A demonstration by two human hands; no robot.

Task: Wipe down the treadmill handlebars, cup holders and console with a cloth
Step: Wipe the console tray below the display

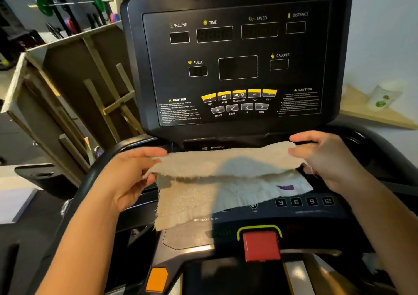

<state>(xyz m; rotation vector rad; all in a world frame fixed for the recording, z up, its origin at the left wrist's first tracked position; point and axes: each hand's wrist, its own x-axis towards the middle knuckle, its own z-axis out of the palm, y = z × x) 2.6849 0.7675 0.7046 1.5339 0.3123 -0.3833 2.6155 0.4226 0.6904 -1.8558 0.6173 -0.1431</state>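
I hold the beige cloth (226,177) stretched just below the console (237,64), my left hand (126,177) and right hand (325,159) fingers pinched on its opposite ends, likely folding it for wiping.

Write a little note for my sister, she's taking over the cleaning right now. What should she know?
Left hand pinches the left end of the cloth; right hand pinches the right end. The cloth is stretched between them above the lower button panel, just below the console. No wiping stroke shows yet. Left to do: console, handlebars, cup holders.
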